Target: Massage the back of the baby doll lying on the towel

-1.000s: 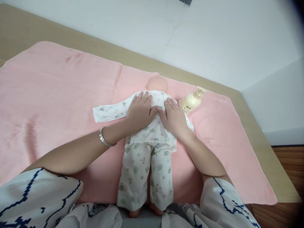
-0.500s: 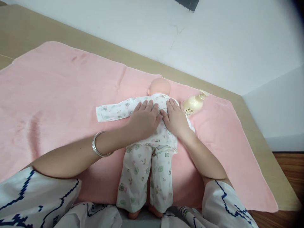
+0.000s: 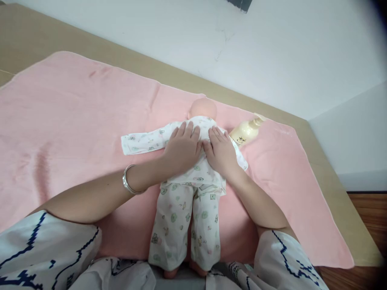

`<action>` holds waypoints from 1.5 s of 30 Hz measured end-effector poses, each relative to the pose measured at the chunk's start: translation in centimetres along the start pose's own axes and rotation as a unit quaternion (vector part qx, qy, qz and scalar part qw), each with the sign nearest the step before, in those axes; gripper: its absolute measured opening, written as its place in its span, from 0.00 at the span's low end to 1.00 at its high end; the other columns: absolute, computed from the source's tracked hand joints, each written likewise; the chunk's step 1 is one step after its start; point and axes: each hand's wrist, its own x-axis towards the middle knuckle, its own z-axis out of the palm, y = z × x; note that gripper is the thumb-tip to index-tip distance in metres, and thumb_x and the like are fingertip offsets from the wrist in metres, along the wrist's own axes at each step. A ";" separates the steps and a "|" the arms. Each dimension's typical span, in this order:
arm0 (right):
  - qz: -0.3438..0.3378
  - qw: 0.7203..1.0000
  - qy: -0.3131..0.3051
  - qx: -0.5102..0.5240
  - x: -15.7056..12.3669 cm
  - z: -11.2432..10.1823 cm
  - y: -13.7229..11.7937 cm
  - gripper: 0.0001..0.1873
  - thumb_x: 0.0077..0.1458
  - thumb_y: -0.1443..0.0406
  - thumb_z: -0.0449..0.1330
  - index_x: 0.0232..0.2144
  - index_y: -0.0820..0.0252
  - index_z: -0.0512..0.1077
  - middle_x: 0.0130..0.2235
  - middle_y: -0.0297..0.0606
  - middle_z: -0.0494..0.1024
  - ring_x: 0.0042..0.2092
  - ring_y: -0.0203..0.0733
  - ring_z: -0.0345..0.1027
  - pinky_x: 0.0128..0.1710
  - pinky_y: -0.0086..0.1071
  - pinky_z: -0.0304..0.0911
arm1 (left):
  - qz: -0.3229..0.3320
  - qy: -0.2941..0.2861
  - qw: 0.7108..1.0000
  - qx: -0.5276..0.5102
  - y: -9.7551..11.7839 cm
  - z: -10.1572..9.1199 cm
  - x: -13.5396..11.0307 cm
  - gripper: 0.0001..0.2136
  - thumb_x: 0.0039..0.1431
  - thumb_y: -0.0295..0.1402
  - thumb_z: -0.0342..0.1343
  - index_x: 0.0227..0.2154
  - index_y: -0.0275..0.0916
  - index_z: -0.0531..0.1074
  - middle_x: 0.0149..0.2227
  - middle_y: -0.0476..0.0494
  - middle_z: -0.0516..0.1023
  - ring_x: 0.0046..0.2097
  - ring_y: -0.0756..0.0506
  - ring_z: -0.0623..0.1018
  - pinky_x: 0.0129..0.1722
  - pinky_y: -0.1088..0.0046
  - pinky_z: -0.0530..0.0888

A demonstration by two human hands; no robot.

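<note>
A baby doll [image 3: 203, 108] in a white printed top [image 3: 145, 141] and matching trousers [image 3: 173, 225] lies stretched out, its head away from me and its face not visible. Its left-side sleeve is spread out flat; the right-side one is partly behind my arm. My left hand [image 3: 183, 149], with a silver bangle on the wrist, rests flat on the doll's upper back. Beside it my right hand [image 3: 222, 151] lies on the back too, fingers stretched forward. The two thumbs nearly meet in the middle. Neither hand grips anything.
A pink blanket [image 3: 81, 104] with a few creases covers most of the wooden table [image 3: 133, 64]. A cream pump bottle [image 3: 246, 131] lies tilted near the doll's right-side sleeve. Behind the table rises a white wall [image 3: 272, 52].
My right hand has shifted slightly left and inward on the doll's back. The fingers of my left hand have slid a little forward. The doll and bottle stay in place.
</note>
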 end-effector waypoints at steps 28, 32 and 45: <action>0.002 0.997 -0.014 0.072 0.7 -0.5 1.2 0.31 0.72 0.54 0.36 0.59 0.64 0.68 0.66 0.51 0.68 0.71 0.54 0.54 0.71 0.62 0.41 | 0.088 0.011 0.995 -0.051 1.7 -0.4 -1.9 0.23 0.70 0.31 0.41 0.64 0.28 0.66 0.68 0.36 0.65 0.72 0.34 0.57 0.71 0.52 0.57; 0.000 0.998 0.002 0.066 -0.8 -1.5 -0.5 0.30 0.72 0.56 0.36 0.54 0.63 0.73 0.62 0.51 0.73 0.68 0.54 0.60 0.71 0.57 0.49 | 0.034 -0.016 0.994 -0.106 0.7 -1.3 -0.6 0.25 0.73 0.37 0.38 0.63 0.29 0.66 0.68 0.35 0.65 0.71 0.37 0.60 0.70 0.54 0.61; -0.004 0.997 -0.011 0.079 -0.4 -1.3 -0.5 0.28 0.71 0.57 0.39 0.59 0.64 0.70 0.66 0.49 0.69 0.70 0.51 0.57 0.72 0.53 0.49 | 0.046 0.030 0.998 -0.025 0.4 0.4 -0.5 0.24 0.71 0.32 0.40 0.65 0.26 0.63 0.69 0.32 0.63 0.72 0.31 0.58 0.70 0.48 0.56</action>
